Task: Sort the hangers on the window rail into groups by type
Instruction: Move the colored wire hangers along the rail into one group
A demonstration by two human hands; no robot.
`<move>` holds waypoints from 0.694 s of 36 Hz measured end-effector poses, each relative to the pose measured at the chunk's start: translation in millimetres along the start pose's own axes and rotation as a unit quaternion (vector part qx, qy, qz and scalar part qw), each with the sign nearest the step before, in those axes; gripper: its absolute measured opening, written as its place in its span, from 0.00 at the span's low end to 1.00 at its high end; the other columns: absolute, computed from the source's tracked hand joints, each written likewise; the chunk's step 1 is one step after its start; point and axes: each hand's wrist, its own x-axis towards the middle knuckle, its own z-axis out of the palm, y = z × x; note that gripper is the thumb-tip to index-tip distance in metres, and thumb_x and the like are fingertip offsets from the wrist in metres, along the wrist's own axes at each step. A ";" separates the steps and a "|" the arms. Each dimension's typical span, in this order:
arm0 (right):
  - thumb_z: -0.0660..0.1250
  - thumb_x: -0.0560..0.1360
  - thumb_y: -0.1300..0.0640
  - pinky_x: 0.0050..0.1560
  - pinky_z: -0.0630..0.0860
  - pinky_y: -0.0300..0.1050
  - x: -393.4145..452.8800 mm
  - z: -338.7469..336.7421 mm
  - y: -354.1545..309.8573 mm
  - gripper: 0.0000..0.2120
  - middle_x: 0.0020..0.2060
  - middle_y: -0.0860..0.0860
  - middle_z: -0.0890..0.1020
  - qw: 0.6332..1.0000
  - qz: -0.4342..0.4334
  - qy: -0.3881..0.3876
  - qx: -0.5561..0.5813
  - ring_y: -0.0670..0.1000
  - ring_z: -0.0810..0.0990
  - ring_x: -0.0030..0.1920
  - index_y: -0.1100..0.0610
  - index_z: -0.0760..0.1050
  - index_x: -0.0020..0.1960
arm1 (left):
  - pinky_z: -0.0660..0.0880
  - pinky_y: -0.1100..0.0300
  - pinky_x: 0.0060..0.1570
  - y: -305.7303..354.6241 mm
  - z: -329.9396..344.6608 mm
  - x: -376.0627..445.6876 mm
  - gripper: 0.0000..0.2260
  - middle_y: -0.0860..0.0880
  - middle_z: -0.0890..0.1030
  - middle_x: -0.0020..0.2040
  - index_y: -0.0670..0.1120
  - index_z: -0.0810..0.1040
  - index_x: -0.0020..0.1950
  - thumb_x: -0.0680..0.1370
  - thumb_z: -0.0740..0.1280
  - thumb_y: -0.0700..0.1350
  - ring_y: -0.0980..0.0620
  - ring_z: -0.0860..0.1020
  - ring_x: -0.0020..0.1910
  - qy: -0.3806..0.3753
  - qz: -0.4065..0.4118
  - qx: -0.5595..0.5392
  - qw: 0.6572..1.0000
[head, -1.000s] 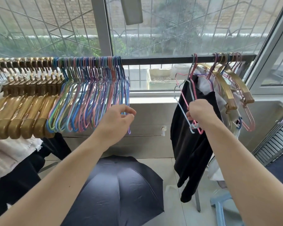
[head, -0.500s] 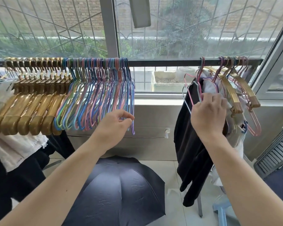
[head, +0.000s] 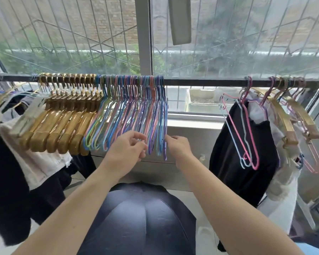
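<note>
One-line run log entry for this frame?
left hand: at colored wire hangers | right hand: touching bundle's right edge | gold hangers: grouped left | rail's right end: mixed

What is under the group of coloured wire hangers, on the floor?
Below the coloured wire hangers an open dark umbrella stands on the floor. Its canopy hides whatever lies beneath it.

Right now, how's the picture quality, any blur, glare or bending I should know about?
Head view: daylight through the window backlights the scene, and the greenery outside looks hazy and smeared; the rail bows from wide-angle distortion; the frame's edges are soft, so the gold hangers at far right blur; both hands, left hand and right hand, and the coloured wire hangers are reasonably sharp.
</note>
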 end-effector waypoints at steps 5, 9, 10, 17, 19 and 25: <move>0.67 0.78 0.57 0.47 0.76 0.51 1.8 8.8 -8.3 0.10 0.38 0.58 0.82 0.999 0.000 0.011 -0.045 0.54 0.76 0.39 0.62 0.80 0.42 | 0.83 0.54 0.45 1.9 -6.9 3.5 0.07 0.45 0.86 0.43 0.49 0.80 0.52 0.83 0.65 0.38 0.46 0.84 0.43 0.011 -0.003 -0.014 1.000; 0.60 0.78 0.54 0.39 0.71 0.48 -4.3 11.5 -15.8 0.10 0.39 0.55 0.78 0.995 -0.015 0.041 -0.092 0.57 0.75 0.41 0.60 0.74 0.45 | 0.83 0.52 0.48 2.6 -5.8 5.6 0.07 0.44 0.86 0.44 0.48 0.81 0.52 0.83 0.65 0.37 0.43 0.85 0.45 0.013 0.001 -0.026 1.000; 0.59 0.79 0.54 0.43 0.72 0.50 -6.0 10.4 -16.3 0.11 0.44 0.55 0.79 0.994 -0.027 0.050 -0.089 0.57 0.76 0.44 0.61 0.74 0.50 | 0.83 0.51 0.49 3.0 -5.3 6.3 0.07 0.45 0.86 0.44 0.48 0.81 0.52 0.83 0.65 0.38 0.43 0.85 0.45 0.010 0.002 -0.027 1.000; 0.55 0.83 0.56 0.42 0.77 0.55 -29.8 -12.6 -6.1 0.06 0.42 0.51 0.80 0.979 -0.161 0.104 -0.075 0.54 0.79 0.40 0.53 0.69 0.57 | 0.83 0.58 0.44 -1.3 -6.6 5.8 0.08 0.45 0.86 0.45 0.46 0.82 0.52 0.83 0.64 0.37 0.42 0.85 0.47 -0.005 0.002 -0.038 0.999; 0.56 0.83 0.57 0.41 0.76 0.55 -31.4 -19.5 -5.6 0.08 0.39 0.50 0.79 0.968 -0.202 0.123 -0.083 0.54 0.79 0.38 0.50 0.69 0.61 | 0.82 0.60 0.43 -1.0 -7.9 5.3 0.08 0.44 0.86 0.46 0.45 0.82 0.52 0.83 0.64 0.37 0.42 0.85 0.48 -0.009 -0.001 -0.044 0.999; 0.56 0.82 0.61 0.37 0.72 0.56 -35.3 -29.5 -24.1 0.10 0.30 0.49 0.76 0.943 -0.270 0.168 -0.099 0.56 0.76 0.33 0.51 0.72 0.58 | 0.80 0.64 0.37 5.7 -11.2 6.1 0.09 0.43 0.86 0.46 0.43 0.83 0.52 0.84 0.63 0.36 0.42 0.85 0.46 -0.008 -0.006 -0.063 0.998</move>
